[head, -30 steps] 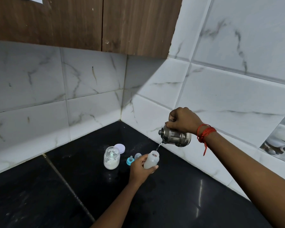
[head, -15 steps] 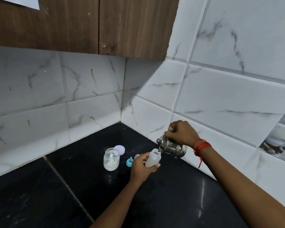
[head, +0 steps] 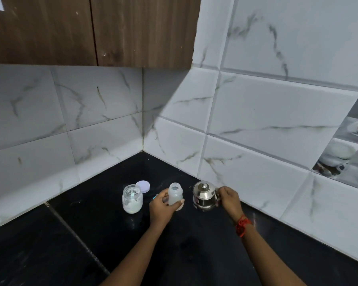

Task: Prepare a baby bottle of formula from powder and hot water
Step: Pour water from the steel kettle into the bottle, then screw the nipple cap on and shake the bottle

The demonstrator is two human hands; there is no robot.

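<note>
A small translucent baby bottle (head: 175, 194) stands upright and uncapped on the black counter (head: 91, 234), with my left hand (head: 163, 205) wrapped around its lower half. To its right a small steel kettle (head: 204, 197) sits upright on the counter, lid on, and my right hand (head: 228, 198) grips its handle. An open glass jar of white powder (head: 132, 199) with a scoop inside stands to the left. Its pale round lid (head: 143, 186) lies behind it. A blue bit of the bottle's teat (head: 154, 197) peeks out behind my left hand.
White marble-patterned tiled walls (head: 256, 124) meet in a corner just behind the objects. Brown wooden cabinets (head: 91, 29) hang overhead. A seam (head: 74, 230) runs diagonally across the counter on the left.
The kettle was tilted and pouring into the lifted bottle. Now both stand upright on the counter, kettle to the bottle's right, each still held.
</note>
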